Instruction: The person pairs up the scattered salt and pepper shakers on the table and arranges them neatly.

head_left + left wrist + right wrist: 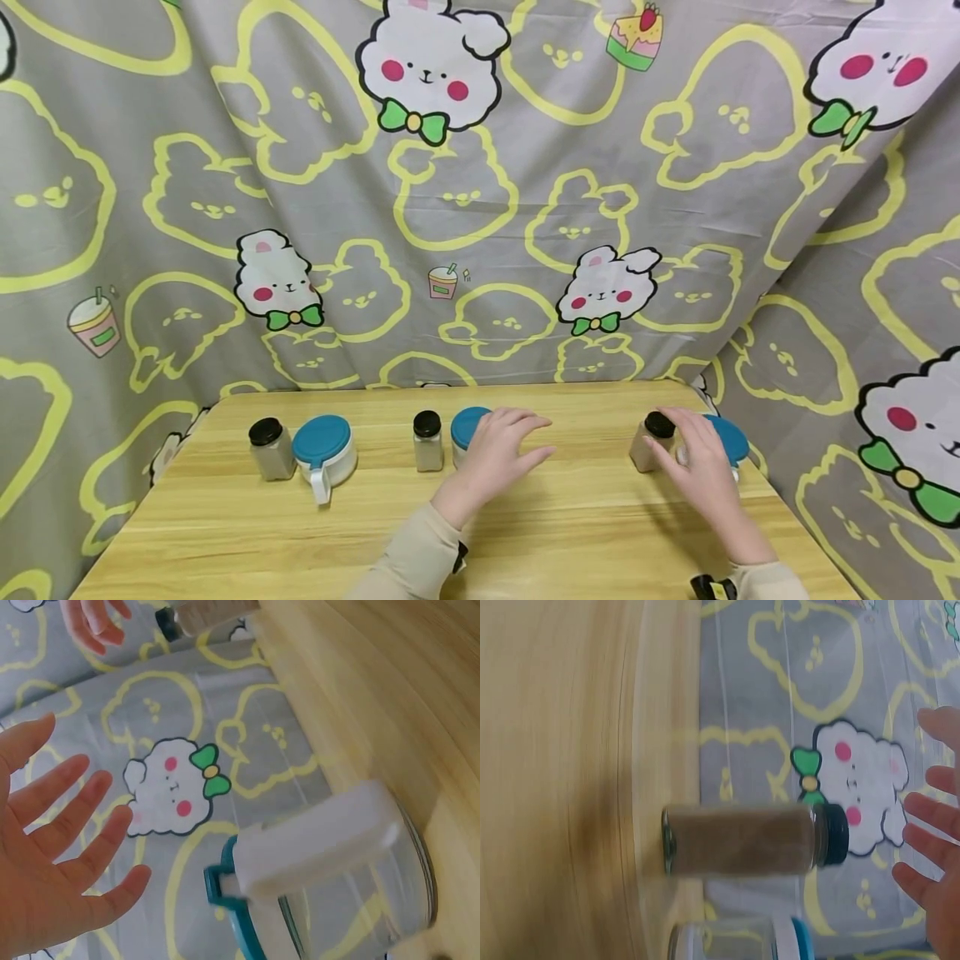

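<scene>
My left hand (495, 454) hovers beside the middle blue-lidded jar (467, 427), partly covering it in the head view. Its fingers are spread and hold nothing in the left wrist view, apart from the clear jar with a white handle (322, 851). Near the right end, my right hand (701, 467) is over a black-capped shaker bottle (654, 442) and another blue-lidded jar (726, 437), which it partly hides. In the right wrist view, its loosely extended fingers (937, 832) are apart from the black cap; brown powder fills the bottle (742, 838).
On the wooden table (547, 517), another black-capped bottle (428, 442) stands left of the middle jar. Farther left are a third bottle (272, 450) and a blue-lidded jar with a white handle (326, 454). A patterned grey curtain (465, 200) hangs behind.
</scene>
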The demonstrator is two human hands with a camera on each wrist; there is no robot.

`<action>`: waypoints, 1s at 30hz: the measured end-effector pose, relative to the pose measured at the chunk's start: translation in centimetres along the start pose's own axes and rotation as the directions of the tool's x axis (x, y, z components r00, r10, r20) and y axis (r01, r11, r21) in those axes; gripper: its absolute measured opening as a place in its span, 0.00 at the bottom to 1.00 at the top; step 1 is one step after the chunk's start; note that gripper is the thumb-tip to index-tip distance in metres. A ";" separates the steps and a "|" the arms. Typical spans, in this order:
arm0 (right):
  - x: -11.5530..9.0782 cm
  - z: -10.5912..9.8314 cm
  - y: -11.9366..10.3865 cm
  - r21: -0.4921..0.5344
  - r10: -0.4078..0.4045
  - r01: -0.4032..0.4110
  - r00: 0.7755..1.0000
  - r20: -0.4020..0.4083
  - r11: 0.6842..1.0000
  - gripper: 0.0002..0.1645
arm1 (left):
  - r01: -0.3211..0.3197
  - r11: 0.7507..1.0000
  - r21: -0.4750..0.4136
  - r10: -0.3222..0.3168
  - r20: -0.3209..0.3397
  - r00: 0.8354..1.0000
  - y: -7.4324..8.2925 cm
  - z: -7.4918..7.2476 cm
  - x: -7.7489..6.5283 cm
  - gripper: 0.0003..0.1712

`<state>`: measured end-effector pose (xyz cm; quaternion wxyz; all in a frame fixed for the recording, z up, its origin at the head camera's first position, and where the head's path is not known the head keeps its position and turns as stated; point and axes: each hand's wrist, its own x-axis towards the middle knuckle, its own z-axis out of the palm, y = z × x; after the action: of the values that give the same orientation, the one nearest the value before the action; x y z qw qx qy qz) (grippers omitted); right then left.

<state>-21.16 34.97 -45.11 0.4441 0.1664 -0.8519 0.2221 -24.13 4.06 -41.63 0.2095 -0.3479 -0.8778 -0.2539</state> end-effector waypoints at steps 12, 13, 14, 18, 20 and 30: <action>-0.7 -1.3 3.4 -0.060 0.037 -0.046 0.988 -0.149 0.997 0.46 | 0.027 0.999 -0.032 -0.026 0.024 0.999 1.4 2.1 1.7 0.21; -0.8 -1.4 3.6 -0.063 0.058 -0.067 0.987 -0.148 0.996 0.45 | 0.028 0.999 -0.034 -0.027 0.026 0.999 1.5 2.3 1.9 0.22; -1.0 -1.5 3.8 -0.063 0.080 -0.090 0.986 -0.148 0.994 0.43 | 0.031 0.999 -0.038 -0.030 0.028 0.999 1.6 2.5 2.0 0.22; -1.5 -1.8 4.2 -0.053 0.223 -0.231 0.966 -0.129 0.972 0.37 | 0.047 0.998 -0.034 -0.046 0.041 0.998 2.0 3.2 2.6 0.23; -1.6 -1.9 4.3 -0.053 0.314 -0.322 0.942 -0.117 0.945 0.38 | 0.056 0.998 -0.042 -0.054 0.047 0.997 2.2 3.3 2.8 0.23; -2.1 -2.4 5.4 -0.101 0.680 -0.677 0.733 0.003 0.729 0.53 | 0.087 0.990 -0.109 -0.084 0.027 0.996 3.3 5.0 4.3 0.24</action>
<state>-20.98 40.94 -46.86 0.3228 -0.1725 -0.8718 0.3255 -25.55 11.28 -42.24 0.1690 -0.3238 -0.8789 -0.3068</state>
